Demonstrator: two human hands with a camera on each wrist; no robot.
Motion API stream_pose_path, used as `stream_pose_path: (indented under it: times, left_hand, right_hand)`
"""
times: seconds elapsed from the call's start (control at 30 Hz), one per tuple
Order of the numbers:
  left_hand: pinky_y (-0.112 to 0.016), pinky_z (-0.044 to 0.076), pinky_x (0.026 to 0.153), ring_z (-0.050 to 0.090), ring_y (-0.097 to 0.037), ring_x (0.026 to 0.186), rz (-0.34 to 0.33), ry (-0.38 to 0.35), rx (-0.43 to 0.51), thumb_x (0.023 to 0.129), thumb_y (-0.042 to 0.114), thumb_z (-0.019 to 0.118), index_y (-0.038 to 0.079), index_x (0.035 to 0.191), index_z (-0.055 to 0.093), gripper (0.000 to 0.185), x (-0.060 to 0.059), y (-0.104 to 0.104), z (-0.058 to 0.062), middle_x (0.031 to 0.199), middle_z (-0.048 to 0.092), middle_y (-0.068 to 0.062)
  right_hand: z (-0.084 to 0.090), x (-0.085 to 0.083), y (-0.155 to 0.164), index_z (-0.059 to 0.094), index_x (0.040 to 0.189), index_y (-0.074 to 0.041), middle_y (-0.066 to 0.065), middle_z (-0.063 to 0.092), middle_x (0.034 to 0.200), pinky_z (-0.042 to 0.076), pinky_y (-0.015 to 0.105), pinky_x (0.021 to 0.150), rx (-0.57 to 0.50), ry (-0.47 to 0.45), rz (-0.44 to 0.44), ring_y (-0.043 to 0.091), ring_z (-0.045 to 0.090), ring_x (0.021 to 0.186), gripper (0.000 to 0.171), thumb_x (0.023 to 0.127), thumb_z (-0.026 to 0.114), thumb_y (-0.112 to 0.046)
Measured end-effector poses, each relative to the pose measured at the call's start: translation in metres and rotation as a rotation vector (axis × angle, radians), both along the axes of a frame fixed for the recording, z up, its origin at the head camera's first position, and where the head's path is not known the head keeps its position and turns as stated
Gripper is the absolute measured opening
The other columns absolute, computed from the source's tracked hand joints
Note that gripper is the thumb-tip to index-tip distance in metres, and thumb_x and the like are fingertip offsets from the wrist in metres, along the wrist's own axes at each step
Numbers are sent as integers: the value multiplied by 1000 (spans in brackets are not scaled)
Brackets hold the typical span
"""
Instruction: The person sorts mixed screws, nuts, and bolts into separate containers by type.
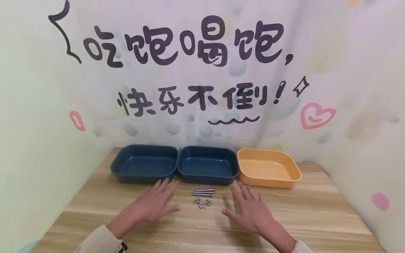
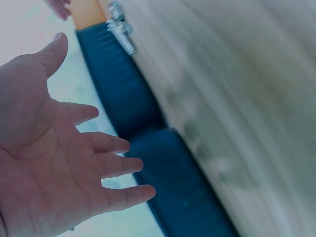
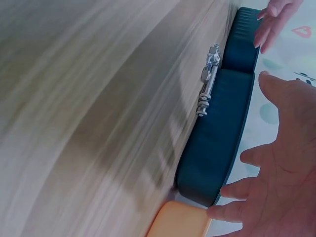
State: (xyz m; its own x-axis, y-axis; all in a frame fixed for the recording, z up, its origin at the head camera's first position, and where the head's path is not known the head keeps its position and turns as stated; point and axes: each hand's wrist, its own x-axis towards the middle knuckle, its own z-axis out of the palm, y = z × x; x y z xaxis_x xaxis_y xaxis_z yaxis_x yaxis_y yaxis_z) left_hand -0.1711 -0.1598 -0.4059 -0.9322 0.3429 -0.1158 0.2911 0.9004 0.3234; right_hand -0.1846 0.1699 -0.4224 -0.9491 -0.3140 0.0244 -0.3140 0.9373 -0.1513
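Steel bolts (image 1: pixel 204 192) and nuts (image 1: pixel 201 202) just before middle blue tray (image 1: pixel 207 165); left hand (image 1: pixel 154 203) and right hand (image 1: pixel 250 212) flanking bolts, fingers spread, holding nothing.

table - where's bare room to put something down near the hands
Bare wood on the table right of the right hand, below the yellow tray, and left of the left hand. Crowded between the hands: bolts and nuts before the middle blue tray.

Silver bolts (image 1: pixel 203 192) lie side by side on the table, nuts (image 1: pixel 201 202) just in front.
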Motion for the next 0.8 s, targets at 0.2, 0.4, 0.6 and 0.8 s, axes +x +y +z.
stream_pose_path:
  times: [0.2, 0.4, 0.6, 0.8]
  left_hand:
    - [-72, 25, 103, 26, -44, 142, 14, -40, 19, 88, 73, 42, 21, 155, 25, 86, -1, 0, 13, 158, 25, -18]
    - [-70, 29, 103, 31, -42, 141, 35, 47, -28, 88, 74, 40, 22, 154, 28, 85, -2, 4, 28, 155, 33, -16]
    - [-66, 34, 102, 37, -40, 138, 112, 175, -67, 90, 72, 41, 16, 152, 34, 84, -10, -1, 48, 151, 41, -15]
    - [-62, 40, 100, 46, -38, 131, 233, 296, -59, 92, 62, 49, 9, 148, 38, 78, -24, -14, 71, 144, 49, -16]
  right_hand:
    - [3, 0, -7, 36, 151, -22, 17, 35, 154, 25, 68, 107, -32, -30, 13, 37, 33, 141, 95, 79, 38, -85]
    - [8, -2, -14, 37, 150, -21, 19, 35, 153, 29, 62, 108, -53, -26, 40, 39, 35, 140, 97, 78, 37, -86]
    - [18, -6, -24, 38, 150, -19, 20, 38, 151, 35, 56, 108, -72, 7, 78, 39, 38, 137, 99, 78, 38, -86]
    - [31, -11, -37, 38, 150, -21, 20, 42, 148, 45, 56, 97, -69, 36, 95, 38, 45, 132, 100, 76, 40, -87]
